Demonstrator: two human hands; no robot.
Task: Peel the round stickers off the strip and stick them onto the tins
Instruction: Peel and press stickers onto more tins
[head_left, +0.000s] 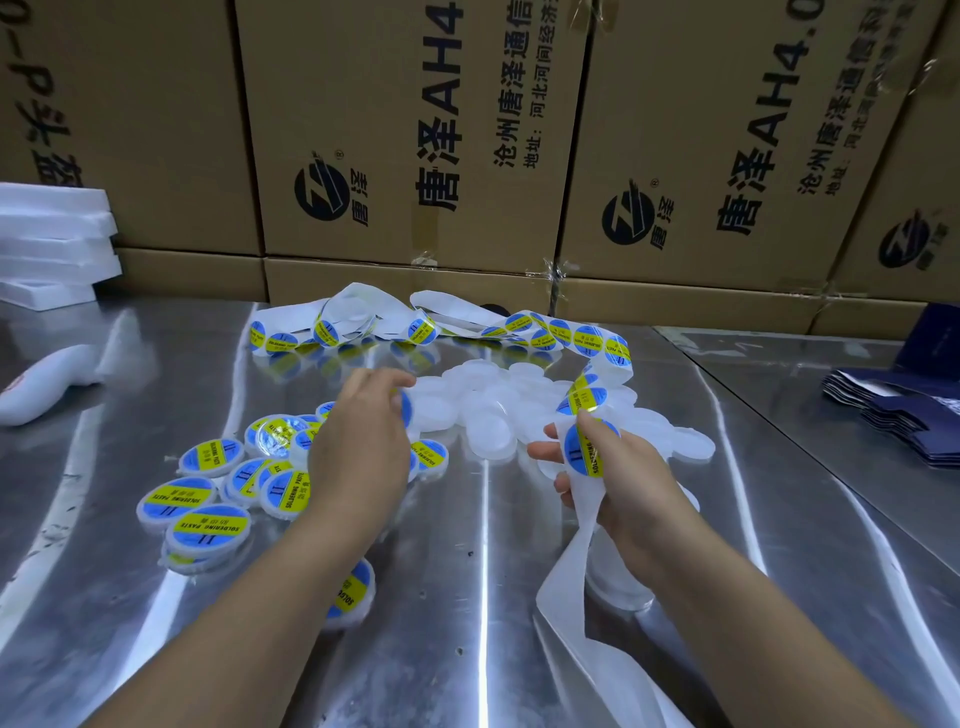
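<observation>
A white backing strip (566, 332) with round blue-and-yellow stickers winds across the back of the metal table (483, 571) and runs down to my right hand (618, 478). That hand grips the strip, its thumb on a sticker (587, 449); bare backing trails toward me. My left hand (358, 441) pinches a round blue sticker (406, 408) at its fingertips, over a pile of plain white tins (493, 415). Several labelled tins (208, 527) lie to the left, and one labelled tin (353, 592) peeks from under my left forearm.
Brown cardboard boxes (415, 156) form a wall along the table's far edge. White foam trays (52, 244) are stacked at the back left, a white handheld device (41, 384) lies below them. Dark blue folded cartons (898, 415) sit on the right.
</observation>
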